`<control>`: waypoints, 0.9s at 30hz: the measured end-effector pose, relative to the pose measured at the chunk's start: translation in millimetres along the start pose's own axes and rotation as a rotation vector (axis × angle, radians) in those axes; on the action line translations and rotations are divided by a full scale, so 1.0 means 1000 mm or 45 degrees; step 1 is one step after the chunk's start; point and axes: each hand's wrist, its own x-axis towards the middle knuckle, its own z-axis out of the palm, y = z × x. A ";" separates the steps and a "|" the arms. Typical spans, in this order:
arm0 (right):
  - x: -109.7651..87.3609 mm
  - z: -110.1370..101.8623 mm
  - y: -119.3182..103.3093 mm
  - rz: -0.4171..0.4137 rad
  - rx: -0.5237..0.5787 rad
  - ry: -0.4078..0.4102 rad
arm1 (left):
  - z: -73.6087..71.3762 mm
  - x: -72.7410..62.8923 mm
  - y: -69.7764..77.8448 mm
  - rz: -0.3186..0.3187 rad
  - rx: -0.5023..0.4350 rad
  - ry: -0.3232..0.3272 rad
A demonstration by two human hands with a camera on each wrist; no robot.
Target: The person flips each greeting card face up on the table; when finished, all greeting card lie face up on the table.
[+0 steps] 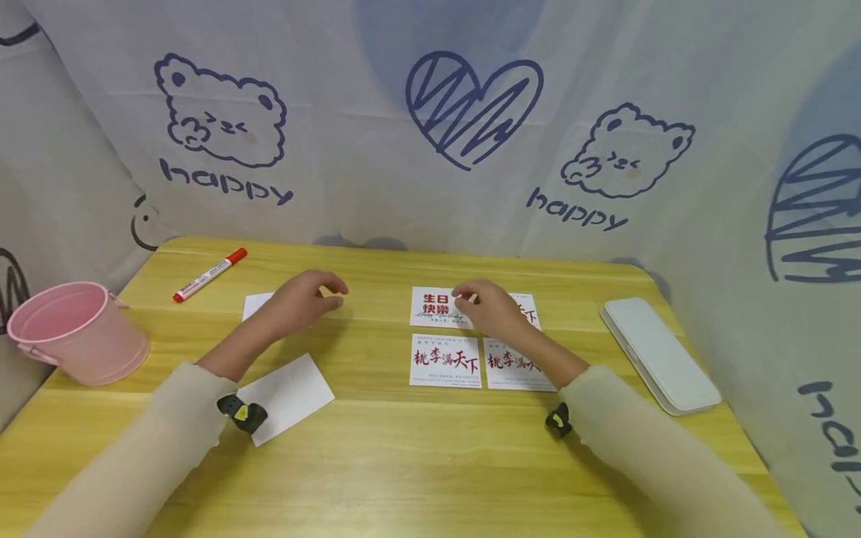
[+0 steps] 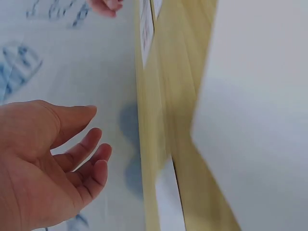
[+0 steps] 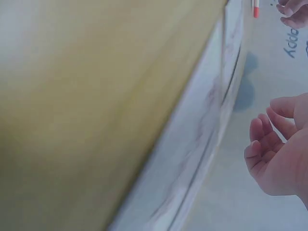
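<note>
Over the left part of the table my left hand (image 1: 300, 300) hovers, fingers loosely bent and holding nothing. Beneath it a white card (image 1: 256, 304) is mostly covered, and a blank white card (image 1: 292, 396) lies tilted under the wrist. My right hand (image 1: 496, 308) hangs above the printed cards, its fingers curved with nothing between them in the right wrist view. Closest to its fingertips is a birthday card (image 1: 430, 306) with red characters. Below lie two cards with red calligraphy, a left one (image 1: 445, 361) and a right one (image 1: 514, 366); another card (image 1: 529, 306) is partly hidden behind the hand.
A pink bucket (image 1: 81, 329) stands at the table's left edge. Near the back left lies a red-capped marker (image 1: 210, 275). To the right is a white case (image 1: 659, 355). A printed curtain (image 1: 350, 142) hangs behind the wooden table (image 1: 417, 463).
</note>
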 end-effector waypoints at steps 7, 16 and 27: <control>0.051 0.026 -0.044 -0.125 0.164 -0.114 | -0.033 -0.027 -0.057 -0.180 0.007 0.084; 0.098 0.083 -0.105 -0.231 0.205 -0.304 | -0.046 -0.033 -0.101 -0.260 -0.042 0.090; 0.132 0.134 -0.141 -0.225 0.214 -0.370 | -0.050 -0.028 -0.132 -0.315 -0.161 0.013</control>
